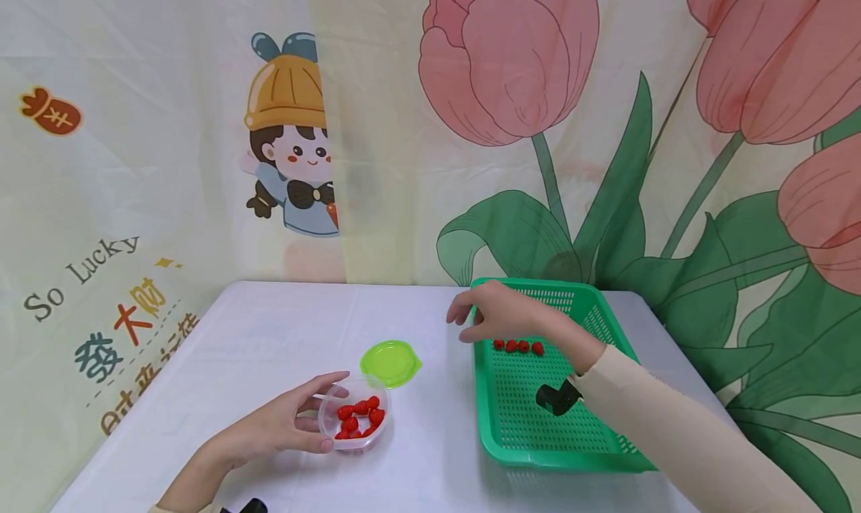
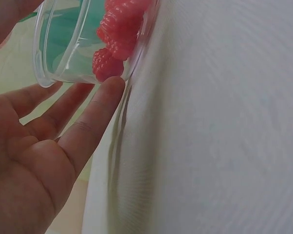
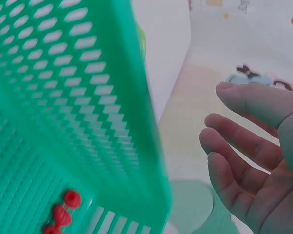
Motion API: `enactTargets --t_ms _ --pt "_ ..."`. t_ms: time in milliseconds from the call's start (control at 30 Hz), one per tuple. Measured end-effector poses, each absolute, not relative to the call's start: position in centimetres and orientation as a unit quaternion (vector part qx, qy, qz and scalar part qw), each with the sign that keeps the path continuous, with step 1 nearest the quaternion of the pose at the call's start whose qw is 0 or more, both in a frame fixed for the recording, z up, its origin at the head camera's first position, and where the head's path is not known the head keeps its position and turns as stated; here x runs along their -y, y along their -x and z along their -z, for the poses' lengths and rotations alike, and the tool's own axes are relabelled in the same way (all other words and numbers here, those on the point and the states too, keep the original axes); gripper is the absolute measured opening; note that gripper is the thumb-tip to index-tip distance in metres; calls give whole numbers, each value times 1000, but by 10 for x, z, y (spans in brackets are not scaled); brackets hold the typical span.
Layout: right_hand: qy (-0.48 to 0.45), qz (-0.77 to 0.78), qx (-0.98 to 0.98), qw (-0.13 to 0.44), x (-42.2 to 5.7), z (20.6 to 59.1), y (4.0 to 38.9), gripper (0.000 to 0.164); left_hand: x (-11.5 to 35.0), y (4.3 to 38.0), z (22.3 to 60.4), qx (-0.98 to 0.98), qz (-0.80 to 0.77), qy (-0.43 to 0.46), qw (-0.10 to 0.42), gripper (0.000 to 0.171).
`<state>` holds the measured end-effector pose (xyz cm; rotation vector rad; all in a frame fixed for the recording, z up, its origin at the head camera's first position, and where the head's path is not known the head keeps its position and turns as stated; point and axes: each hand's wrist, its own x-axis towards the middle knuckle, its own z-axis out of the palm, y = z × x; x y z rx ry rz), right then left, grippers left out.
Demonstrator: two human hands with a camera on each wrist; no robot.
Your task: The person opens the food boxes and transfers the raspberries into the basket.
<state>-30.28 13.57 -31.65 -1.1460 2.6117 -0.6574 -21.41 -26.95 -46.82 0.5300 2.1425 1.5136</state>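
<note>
On the left part of the table my left hand (image 1: 289, 419) holds a small clear plastic tub (image 1: 327, 416), thumb on its near side and fingers round its far side. Several red raspberries (image 2: 106, 64) lie in the tub. My right hand (image 1: 501, 315) is raised over the left rim of a green plastic basket (image 1: 494, 453), its fingers loosely bent with nothing between them, as the right wrist view also shows. Inside the basket, a short row of raspberries (image 1: 524, 346) lies toward the far side, just below the right hand.
A bright green lid (image 1: 390, 363) lies flat on the white tablecloth (image 1: 289, 326), just behind the tub. The basket takes up the right side of the table. Behind the table hangs a printed curtain (image 1: 383, 124) with tulips and a cartoon figure.
</note>
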Motion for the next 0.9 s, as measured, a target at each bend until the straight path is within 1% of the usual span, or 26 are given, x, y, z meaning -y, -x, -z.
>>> enactTargets --t_ms 267,500,900 --pt "425 193 -876 123 -89 318 297 23 270 214 466 -784 -545 -187 232 92" --pt "452 173 -861 153 -55 321 295 24 268 215 466 -783 -546 -178 238 91" --pt "466 163 -843 216 -16 348 296 29 270 216 470 -781 -549 -174 241 90"
